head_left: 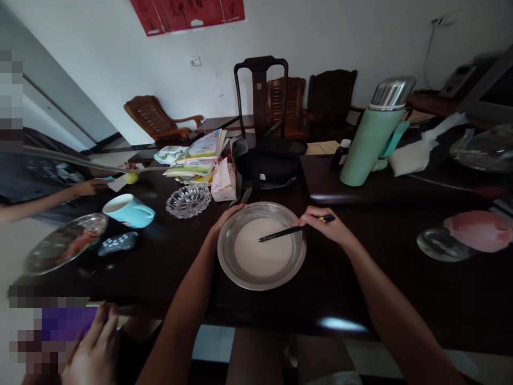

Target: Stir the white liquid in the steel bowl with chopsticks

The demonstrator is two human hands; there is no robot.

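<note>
A round metal bowl [260,283] stands on the dark table in front of me, with a milky white liquid [262,256] in its bottom. My left hand [225,218] holds the bowl at its far left side; its fingertips are partly hidden behind the rim. Over the right rim, my right hand [323,222] grips a pair of black chopsticks [280,233] near their gold-banded ends. Their tips point left and reach down to the liquid around the middle of the bowl.
To the left are a light blue mug [124,211], a game controller [117,244], a steel basin [44,251] and a glass dish [188,202]. A green thermos [371,144] stands back right; a pink item [479,230] lies right. Two other people are at left.
</note>
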